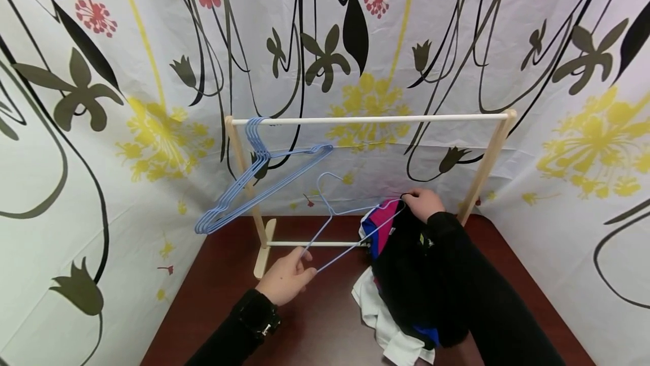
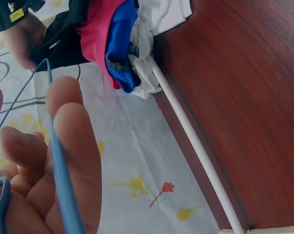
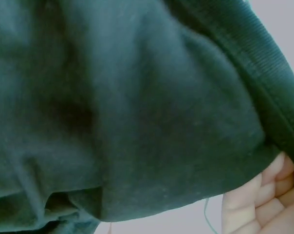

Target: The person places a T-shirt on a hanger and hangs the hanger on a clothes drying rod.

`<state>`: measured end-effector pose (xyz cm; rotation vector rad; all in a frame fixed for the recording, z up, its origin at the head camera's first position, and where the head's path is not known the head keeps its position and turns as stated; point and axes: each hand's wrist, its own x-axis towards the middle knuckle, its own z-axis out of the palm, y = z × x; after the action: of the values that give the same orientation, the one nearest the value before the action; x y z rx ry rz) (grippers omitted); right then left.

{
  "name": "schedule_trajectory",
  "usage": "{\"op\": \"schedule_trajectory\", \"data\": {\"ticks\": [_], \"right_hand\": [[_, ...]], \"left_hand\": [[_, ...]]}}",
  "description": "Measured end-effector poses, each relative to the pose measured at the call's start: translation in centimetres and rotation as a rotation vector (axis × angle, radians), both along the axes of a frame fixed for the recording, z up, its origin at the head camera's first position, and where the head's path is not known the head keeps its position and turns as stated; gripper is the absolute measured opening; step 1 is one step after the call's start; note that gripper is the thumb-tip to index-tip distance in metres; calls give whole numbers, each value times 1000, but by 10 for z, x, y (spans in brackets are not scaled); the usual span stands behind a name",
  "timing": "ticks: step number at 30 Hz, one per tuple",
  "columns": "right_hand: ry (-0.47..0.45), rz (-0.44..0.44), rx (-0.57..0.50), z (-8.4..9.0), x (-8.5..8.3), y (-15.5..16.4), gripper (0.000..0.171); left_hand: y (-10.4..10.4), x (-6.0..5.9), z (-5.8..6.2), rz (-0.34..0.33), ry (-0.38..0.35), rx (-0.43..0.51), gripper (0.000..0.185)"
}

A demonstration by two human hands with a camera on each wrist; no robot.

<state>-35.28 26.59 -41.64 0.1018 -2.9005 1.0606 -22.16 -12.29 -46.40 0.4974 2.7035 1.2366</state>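
Observation:
My left hand (image 1: 286,278) pinches the lower corner of a light blue wire hanger (image 1: 332,225), and its fingers (image 2: 69,146) curl round the wire (image 2: 59,175) in the left wrist view. The hanger's far arm runs into a black garment (image 1: 411,264). My right hand (image 1: 422,203) grips that garment's collar edge near the hanger's tip. Dark cloth (image 3: 113,112) fills the right wrist view, with fingertips (image 3: 256,207) at its lower right. Pink, blue and white clothes (image 2: 122,39) lie bunched under the black one.
A small wooden rack (image 1: 368,120) stands on the dark red table (image 1: 213,298), with several blue hangers (image 1: 254,180) hooked at its left end. Its lower white rail (image 2: 195,141) crosses behind the clothes. A flowered sheet (image 1: 101,129) backs the scene.

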Motion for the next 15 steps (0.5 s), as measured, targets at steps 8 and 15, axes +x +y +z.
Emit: {"op": "schedule_trajectory", "data": {"ticks": [8,15], "right_hand": [[-38,106,-35,8,7,-6,51],[240,137,305,3,14,6,37]], "left_hand": [[10,4,1,10,-17,22,32],[16,8,2,-4,5,17,32]]}}
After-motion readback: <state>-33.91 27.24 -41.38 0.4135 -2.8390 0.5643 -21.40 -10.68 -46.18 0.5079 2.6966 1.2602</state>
